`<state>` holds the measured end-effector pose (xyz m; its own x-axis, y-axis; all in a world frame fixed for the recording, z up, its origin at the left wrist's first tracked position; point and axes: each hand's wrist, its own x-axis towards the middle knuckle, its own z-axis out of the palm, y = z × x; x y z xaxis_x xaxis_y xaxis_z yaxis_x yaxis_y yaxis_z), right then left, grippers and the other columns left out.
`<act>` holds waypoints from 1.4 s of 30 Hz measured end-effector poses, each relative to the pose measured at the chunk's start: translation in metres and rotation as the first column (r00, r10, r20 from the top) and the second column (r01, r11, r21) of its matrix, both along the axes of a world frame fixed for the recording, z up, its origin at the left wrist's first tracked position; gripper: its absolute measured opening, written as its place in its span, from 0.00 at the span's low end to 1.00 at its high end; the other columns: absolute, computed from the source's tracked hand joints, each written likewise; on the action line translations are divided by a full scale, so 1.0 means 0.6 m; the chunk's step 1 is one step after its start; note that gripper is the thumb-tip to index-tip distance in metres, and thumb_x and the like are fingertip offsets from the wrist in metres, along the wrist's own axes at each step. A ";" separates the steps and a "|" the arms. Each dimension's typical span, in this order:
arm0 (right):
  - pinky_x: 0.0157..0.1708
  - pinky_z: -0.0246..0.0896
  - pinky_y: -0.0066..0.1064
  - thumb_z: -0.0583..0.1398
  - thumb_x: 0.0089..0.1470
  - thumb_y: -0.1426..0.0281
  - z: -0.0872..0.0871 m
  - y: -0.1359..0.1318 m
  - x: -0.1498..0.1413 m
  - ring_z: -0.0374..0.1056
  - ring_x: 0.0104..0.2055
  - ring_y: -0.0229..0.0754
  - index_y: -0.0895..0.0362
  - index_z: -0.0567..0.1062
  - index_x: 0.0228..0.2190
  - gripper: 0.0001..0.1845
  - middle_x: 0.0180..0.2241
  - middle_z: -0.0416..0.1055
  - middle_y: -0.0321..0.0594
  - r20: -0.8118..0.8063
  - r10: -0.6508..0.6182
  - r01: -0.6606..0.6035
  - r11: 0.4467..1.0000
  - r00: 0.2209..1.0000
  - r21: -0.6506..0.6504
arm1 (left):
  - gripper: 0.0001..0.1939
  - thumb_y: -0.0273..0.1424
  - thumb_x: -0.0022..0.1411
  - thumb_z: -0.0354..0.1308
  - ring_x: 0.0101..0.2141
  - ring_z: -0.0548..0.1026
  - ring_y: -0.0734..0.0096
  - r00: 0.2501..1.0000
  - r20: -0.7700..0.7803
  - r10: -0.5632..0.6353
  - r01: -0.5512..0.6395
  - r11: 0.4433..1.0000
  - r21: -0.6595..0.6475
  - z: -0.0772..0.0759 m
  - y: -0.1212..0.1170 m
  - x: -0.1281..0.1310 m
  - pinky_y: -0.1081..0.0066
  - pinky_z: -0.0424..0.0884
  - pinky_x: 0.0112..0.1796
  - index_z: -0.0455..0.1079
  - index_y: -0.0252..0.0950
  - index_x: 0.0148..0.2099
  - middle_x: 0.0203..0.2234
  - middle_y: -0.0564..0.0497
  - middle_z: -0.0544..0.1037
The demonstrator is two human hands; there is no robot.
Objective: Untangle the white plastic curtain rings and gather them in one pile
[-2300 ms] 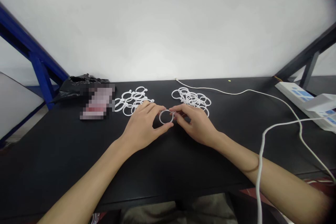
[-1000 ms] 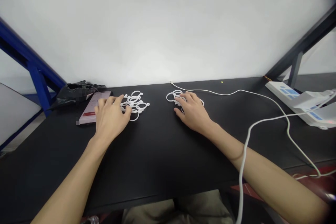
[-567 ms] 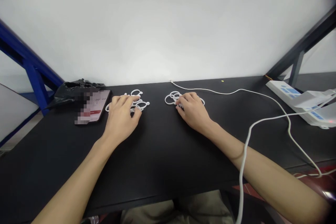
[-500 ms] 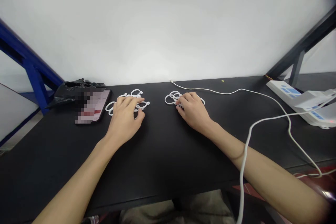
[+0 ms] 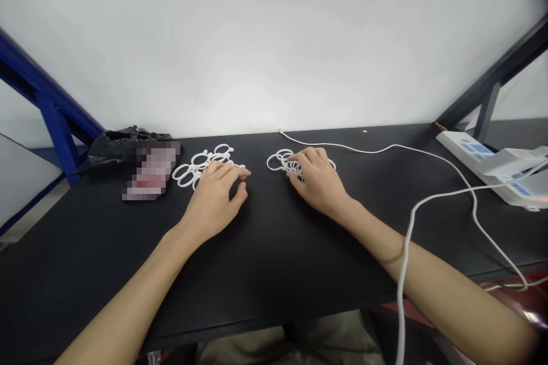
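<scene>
White plastic rings with small eyelets lie in two loose groups on a black tabletop. My left hand is over the near right side of the left group of rings, fingers extended and thumb apart. Its fingertips reach just past the group's right edge. Over the right group of rings, my right hand is bent downward. Rings show between its thumb and forefinger, which stay apart; the other fingertips are hidden. Whether either hand presses on the rings I cannot tell.
A phone, blurred out, lies left beside a crumpled black plastic bag. At right sits a white power strip with plugs. A white cable crosses over my right forearm. A white wall rises behind.
My left hand has shifted right and slightly toward me, uncovering more of the left group of rings. My right hand stays over its group, with more rings showing by the thumb.
</scene>
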<state>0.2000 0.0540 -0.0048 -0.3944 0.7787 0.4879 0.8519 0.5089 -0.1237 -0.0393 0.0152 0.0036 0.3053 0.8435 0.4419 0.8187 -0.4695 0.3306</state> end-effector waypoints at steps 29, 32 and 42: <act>0.41 0.61 0.40 0.59 0.60 0.68 0.021 -0.016 0.009 0.66 0.43 0.52 0.58 0.74 0.45 0.12 0.43 0.73 0.47 0.080 -0.117 0.116 0.993 0.990 0.015 | 0.11 0.28 0.66 0.50 0.45 0.69 0.59 0.998 -0.003 -0.057 0.057 0.998 -0.005 -0.001 -0.001 0.000 0.55 0.69 0.48 0.71 0.38 0.46 0.39 0.49 0.78; 0.40 0.63 0.40 0.58 0.60 0.68 0.025 -0.018 0.007 0.67 0.45 0.52 0.57 0.73 0.45 0.12 0.44 0.73 0.47 0.042 -0.105 0.105 0.994 0.994 0.011 | 0.11 0.28 0.66 0.49 0.46 0.69 0.59 0.998 -0.001 -0.057 0.057 0.998 -0.004 -0.001 -0.001 -0.001 0.54 0.70 0.48 0.71 0.38 0.46 0.39 0.49 0.78; 0.52 0.66 0.40 0.60 0.58 0.70 0.038 -0.040 -0.017 0.69 0.50 0.46 0.55 0.71 0.47 0.14 0.49 0.72 0.44 -0.377 0.237 -0.278 0.959 0.896 -0.058 | 0.16 0.33 0.67 0.52 0.48 0.69 0.57 0.998 -0.047 -0.046 0.051 0.993 0.107 0.002 -0.009 0.006 0.54 0.67 0.51 0.65 0.38 0.56 0.45 0.46 0.75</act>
<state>0.1899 0.0298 0.0181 -0.3999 0.7299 0.5544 0.5787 0.6701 -0.4648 -0.0357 0.0099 0.0050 0.3659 0.7754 0.5147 0.8068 -0.5400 0.2399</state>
